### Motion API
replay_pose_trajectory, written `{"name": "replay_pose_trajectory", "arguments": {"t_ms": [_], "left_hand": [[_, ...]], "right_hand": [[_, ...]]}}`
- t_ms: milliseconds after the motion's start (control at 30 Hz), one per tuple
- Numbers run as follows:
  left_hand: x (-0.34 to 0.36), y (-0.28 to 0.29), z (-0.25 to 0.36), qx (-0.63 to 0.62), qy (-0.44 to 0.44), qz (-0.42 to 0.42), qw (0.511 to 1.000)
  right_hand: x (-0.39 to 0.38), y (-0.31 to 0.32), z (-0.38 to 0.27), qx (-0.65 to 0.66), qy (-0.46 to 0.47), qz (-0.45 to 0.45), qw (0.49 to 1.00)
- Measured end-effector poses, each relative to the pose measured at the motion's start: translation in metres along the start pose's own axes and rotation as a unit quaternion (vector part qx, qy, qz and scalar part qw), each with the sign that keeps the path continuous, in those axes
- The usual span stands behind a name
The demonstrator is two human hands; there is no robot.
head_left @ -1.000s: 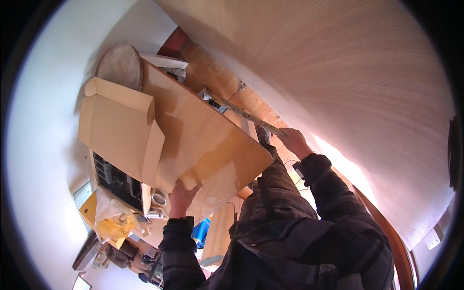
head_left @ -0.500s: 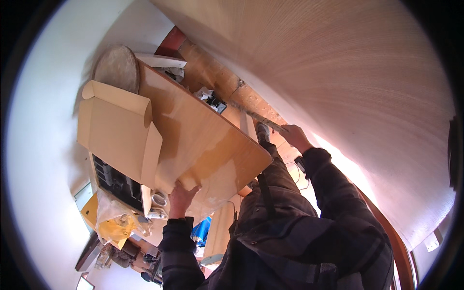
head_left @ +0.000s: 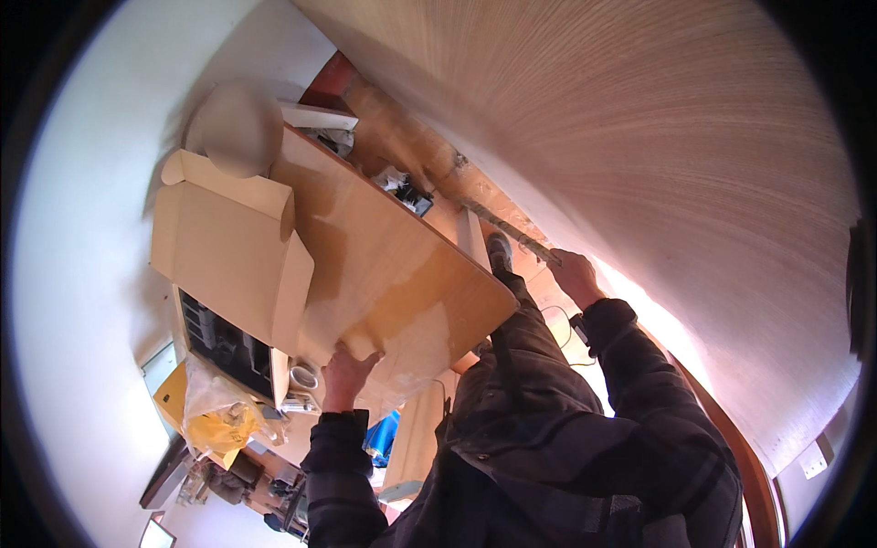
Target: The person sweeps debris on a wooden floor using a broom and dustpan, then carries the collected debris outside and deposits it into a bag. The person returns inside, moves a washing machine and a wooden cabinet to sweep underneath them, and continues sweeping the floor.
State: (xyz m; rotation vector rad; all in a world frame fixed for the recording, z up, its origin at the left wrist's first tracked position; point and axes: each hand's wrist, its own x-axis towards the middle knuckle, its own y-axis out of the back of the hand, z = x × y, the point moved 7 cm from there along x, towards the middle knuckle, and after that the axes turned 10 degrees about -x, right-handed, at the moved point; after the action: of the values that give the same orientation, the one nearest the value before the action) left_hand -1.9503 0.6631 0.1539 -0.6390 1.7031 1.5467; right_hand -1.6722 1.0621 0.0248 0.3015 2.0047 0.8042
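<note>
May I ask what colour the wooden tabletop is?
The glossy wooden tabletop is orange brown, best seen in the head view.

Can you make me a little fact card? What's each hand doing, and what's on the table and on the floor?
Left hand: resting on the table, thumb spread
Right hand: closed around a stick
Stick: slanting beside the table; far end unclear
On table: open box with black things inside; a ring beside it
Floor: a shoe on the person's foot, near the table's edge
</note>
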Motion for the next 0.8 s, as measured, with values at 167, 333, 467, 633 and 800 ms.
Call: {"name": "replay_pose_trajectory", "arguments": {"t_ms": [167,333,467,633,800], "left_hand": [[0.003,-0.005,-0.006,-0.021,0.013,-0.006,1.000],[0.005,-0.005,-0.010,-0.023,0.024,-0.003,0.999],[0.004,-0.005,-0.009,-0.027,0.026,0.002,0.999],[0.004,-0.004,-0.008,-0.044,-0.003,0.024,0.999],[0.005,-0.004,-0.009,-0.027,0.010,0.015,0.999]], "right_hand": [[-0.015,0.008,0.025,0.045,-0.059,-0.031,0.997],[0.021,-0.028,-0.003,0.284,-0.061,-0.108,0.951],[0.064,-0.066,-0.032,0.388,-0.124,-0.163,0.899],[0.019,-0.042,-0.010,0.334,-0.188,-0.167,0.908],[0.024,-0.023,-0.029,0.289,-0.113,-0.089,0.946]]}}
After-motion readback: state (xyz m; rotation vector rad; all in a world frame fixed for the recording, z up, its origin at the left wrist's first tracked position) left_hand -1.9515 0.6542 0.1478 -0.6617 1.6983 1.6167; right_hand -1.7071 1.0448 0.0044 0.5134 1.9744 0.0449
